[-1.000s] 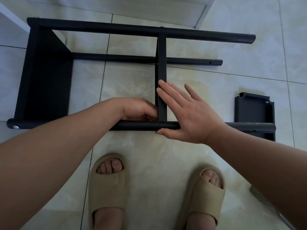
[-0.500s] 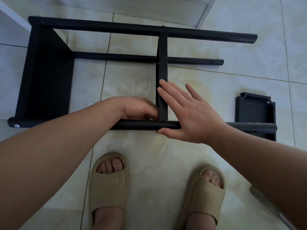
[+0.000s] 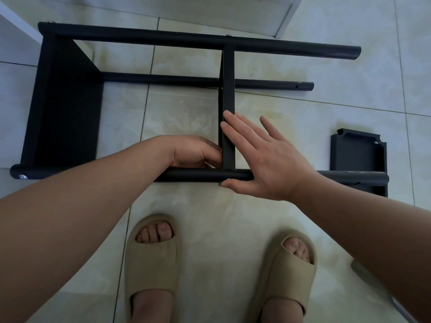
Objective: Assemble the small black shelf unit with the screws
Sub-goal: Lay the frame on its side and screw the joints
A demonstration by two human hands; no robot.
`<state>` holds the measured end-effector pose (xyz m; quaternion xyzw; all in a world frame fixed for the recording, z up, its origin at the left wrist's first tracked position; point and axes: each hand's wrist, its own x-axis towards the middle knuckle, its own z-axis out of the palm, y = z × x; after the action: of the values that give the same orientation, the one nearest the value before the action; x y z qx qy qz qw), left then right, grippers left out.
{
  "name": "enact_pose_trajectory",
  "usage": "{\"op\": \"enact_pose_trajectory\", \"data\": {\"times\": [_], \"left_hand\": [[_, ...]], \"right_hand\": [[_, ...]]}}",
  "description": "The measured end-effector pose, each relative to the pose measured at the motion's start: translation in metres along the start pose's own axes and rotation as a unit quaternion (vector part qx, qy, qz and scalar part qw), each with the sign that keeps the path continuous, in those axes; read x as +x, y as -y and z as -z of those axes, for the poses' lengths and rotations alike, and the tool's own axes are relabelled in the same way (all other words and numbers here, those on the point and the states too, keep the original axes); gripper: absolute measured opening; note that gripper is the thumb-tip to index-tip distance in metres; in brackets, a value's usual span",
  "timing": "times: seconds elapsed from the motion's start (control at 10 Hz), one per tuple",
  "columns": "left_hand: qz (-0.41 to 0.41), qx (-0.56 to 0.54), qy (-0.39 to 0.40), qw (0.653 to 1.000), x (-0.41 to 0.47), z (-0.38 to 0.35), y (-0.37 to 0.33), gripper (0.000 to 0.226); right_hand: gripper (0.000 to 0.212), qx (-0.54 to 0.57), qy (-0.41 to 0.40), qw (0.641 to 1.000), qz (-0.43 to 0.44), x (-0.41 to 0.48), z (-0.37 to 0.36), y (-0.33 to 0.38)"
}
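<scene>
Lying across upper-centre frame, shelf unit [image 3: 67, 108] is steadied: middle panel [image 3: 228, 94] pressed by flat, straight-fingered right hand [image 3: 268, 164]; left hand [image 3: 193, 151] curled at joint, contents unseen. Panel may be pushed askew, screw fit lost, by uneven pressure.

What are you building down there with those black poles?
A person is putting together a black shelf frame on the tiled floor. The right hand presses flat against the middle panel by the near pole; the left hand curls in from the other side. A loose panel lies to the right, not yet fitted.
</scene>
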<state>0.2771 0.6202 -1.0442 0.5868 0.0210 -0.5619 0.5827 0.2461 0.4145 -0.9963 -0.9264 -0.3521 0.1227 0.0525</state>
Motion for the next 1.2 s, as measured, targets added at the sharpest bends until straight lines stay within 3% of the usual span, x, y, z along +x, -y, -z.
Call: {"op": "enact_pose_trajectory", "data": {"times": [0.4, 0.6, 0.7, 0.9, 1.1, 1.2], "left_hand": [[-0.014, -0.073, 0.028, 0.997, -0.0015, -0.0023, -0.0022, 0.013], [0.012, -0.004, 0.003, 1.0, 0.0015, 0.0001, 0.0015, 0.043], [0.004, -0.018, 0.023, 1.0, 0.0005, 0.0013, 0.0017, 0.02], [-0.009, -0.066, 0.031, 0.997, 0.001, -0.0013, -0.001, 0.022], [0.006, 0.008, 0.002, 1.0, 0.0016, 0.0009, 0.0023, 0.012], [0.006, -0.006, 0.01, 1.0, 0.0016, 0.0022, 0.0017, 0.015]], "right_hand": [[0.103, -0.002, -0.003, 1.0, -0.001, -0.0002, -0.0006, 0.0007], [0.104, -0.003, -0.005, 1.0, -0.002, -0.0002, -0.0006, 0.0003], [0.104, -0.004, -0.003, 1.0, -0.001, -0.0002, -0.0011, 0.0004], [0.104, -0.003, -0.005, 1.0, -0.001, -0.0002, -0.0012, 0.0004], [0.104, -0.002, -0.007, 1.0, -0.001, -0.0001, -0.0016, 0.0006], [0.104, -0.003, -0.008, 1.0, -0.001, -0.0002, -0.0016, 0.0007]]}}
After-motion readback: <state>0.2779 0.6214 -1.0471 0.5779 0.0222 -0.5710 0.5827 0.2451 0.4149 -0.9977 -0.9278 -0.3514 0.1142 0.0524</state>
